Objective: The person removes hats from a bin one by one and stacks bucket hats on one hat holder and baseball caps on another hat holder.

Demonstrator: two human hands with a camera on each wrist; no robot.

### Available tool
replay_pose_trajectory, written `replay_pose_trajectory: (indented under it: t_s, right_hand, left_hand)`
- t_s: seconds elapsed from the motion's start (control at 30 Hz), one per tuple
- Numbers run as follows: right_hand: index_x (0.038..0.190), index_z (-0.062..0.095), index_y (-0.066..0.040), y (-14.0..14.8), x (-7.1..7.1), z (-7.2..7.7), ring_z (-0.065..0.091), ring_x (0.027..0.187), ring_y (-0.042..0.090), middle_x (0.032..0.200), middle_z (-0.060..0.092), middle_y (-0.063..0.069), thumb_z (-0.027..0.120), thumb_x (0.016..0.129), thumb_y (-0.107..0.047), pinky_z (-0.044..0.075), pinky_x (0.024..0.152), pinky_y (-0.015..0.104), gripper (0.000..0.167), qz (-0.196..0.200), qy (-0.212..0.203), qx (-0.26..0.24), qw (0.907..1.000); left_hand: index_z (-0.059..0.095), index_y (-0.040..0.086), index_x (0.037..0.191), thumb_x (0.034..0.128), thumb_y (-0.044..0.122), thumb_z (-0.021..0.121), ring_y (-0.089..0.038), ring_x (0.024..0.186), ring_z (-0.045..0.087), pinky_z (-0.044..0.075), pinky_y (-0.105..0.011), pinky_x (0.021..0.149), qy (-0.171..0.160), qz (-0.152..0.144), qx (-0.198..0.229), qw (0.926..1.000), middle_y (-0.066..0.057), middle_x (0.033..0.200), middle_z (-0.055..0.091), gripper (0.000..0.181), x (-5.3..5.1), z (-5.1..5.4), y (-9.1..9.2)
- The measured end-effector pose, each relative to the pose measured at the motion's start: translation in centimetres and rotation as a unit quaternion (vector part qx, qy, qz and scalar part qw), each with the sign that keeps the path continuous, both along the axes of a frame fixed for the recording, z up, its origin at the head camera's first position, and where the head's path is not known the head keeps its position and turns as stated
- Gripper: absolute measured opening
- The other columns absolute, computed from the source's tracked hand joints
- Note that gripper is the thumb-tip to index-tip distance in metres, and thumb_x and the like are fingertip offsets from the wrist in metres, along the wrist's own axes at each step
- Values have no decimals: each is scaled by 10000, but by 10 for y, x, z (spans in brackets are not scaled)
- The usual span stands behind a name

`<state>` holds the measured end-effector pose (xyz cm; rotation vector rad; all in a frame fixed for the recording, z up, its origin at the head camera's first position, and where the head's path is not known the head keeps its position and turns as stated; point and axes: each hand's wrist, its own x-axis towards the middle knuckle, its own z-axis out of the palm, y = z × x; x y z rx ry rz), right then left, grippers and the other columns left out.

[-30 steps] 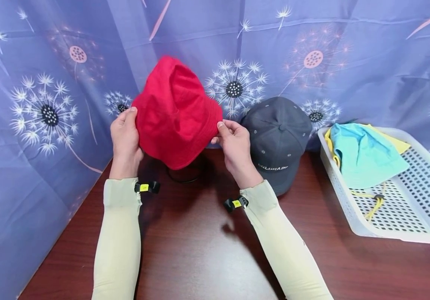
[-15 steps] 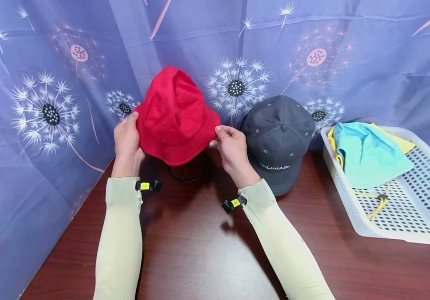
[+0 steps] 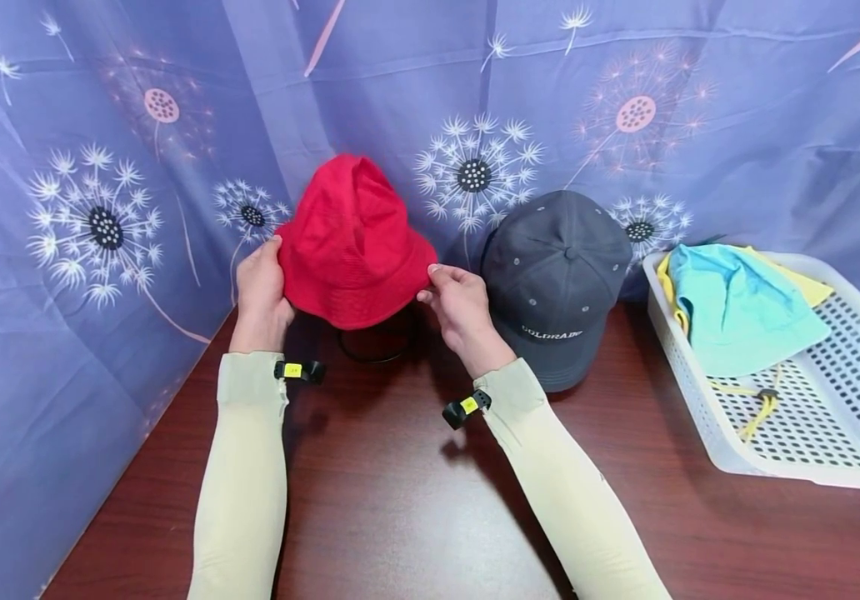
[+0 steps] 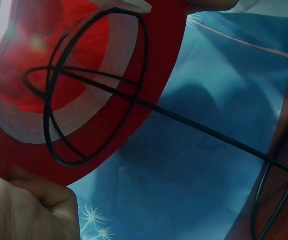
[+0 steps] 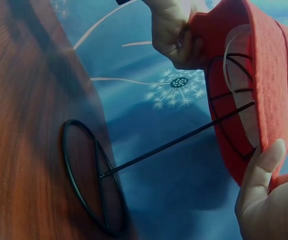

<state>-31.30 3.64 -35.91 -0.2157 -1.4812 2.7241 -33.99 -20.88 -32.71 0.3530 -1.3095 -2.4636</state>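
Observation:
A red bucket hat (image 3: 355, 250) is held by its brim from both sides, crown up. The left hand (image 3: 261, 292) grips the brim's left edge; the right hand (image 3: 463, 308) pinches the right edge between thumb and fingers. Under the hat is a black wire stand (image 5: 169, 144) with a round base on the table; its wire top (image 4: 46, 115) reaches into the hat's opening. A dark grey cap (image 3: 561, 275) with white lettering sits just right of the right hand, brim toward the front.
A white perforated basket (image 3: 688, 408) stands on the brown table (image 3: 377, 492) at the right. It holds a light blue hat (image 3: 737, 308), something yellow beneath it and a yellow cord (image 3: 757, 417). A purple dandelion-print curtain (image 3: 370, 50) hangs behind and at the left.
Both hands have lowered the red hat, bringing its crown down over the top of the wire stand. The grey cap and the basket's contents have stayed in place.

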Motion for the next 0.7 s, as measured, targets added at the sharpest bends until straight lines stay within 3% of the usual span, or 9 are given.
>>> replay_pose_trajectory:
  t_s: [0.4,0.53,0.7]
  right_hand:
    - [961,643,1,3,-10,-17,560,613,112,797,597,25,602,1047,15,547,603,210,96,121,-319,-172,9993]
    - [951,634,-25,4,-11,-20,552,603,105,810,591,24,606,1051,-3,547,603,200,106,144,-391,-96,9991]
    - [953,618,-30,5,-14,-27,545,632,106,845,571,24,593,1058,-12,538,602,191,110,196,-515,-31,9985]
  left_hand:
    - [718,64,976,1072,143,591,-128,908,681,571,-236,843,-461,-21,-50,9989,-18,999,698,178,-8,-13,-3]
    - [702,80,1001,1070,179,604,-123,937,668,564,-235,852,-756,-41,-219,9969,-5,1036,681,155,-10,-21,-7]
    - [692,65,988,1069,175,607,-126,913,662,575,-225,809,-941,-180,-58,9954,-10,1005,672,161,-14,-32,-11]
